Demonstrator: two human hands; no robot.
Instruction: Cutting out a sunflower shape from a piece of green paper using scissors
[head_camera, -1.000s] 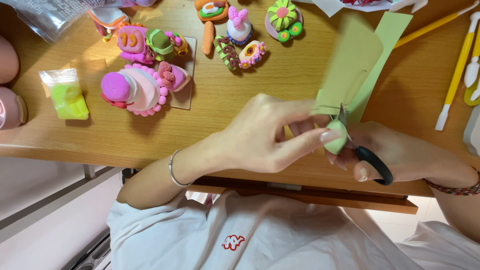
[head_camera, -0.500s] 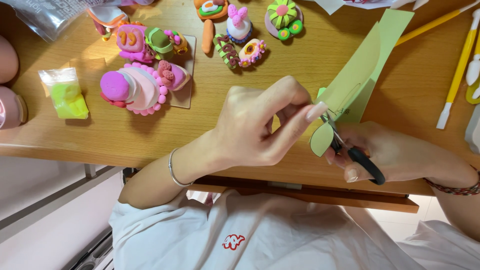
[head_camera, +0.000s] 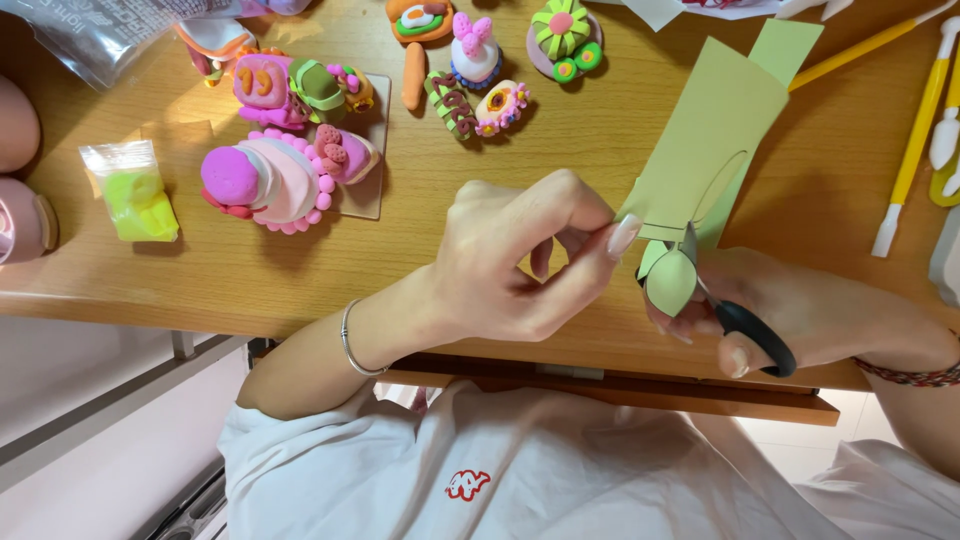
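Observation:
My left hand (head_camera: 520, 262) pinches the near edge of a light green paper sheet (head_camera: 715, 135) between thumb and forefinger, above the wooden table (head_camera: 600, 150). My right hand (head_camera: 800, 310) grips black-handled scissors (head_camera: 735, 315) whose blades sit in the paper's near edge. A small rounded green cut-out flap (head_camera: 670, 280) hangs at the blades, still beside the sheet. A pencilled curve shows on the sheet.
Several colourful clay figures (head_camera: 290, 150) stand at the back left and middle. A bag of lime-green clay (head_camera: 135, 195) lies at the left. Yellow and white modelling tools (head_camera: 915, 130) lie at the right. The table's front edge runs just under my hands.
The sheet has swung more upright and my left hand has shifted its pinch along the near edge. The scissors have worked round the rounded flap.

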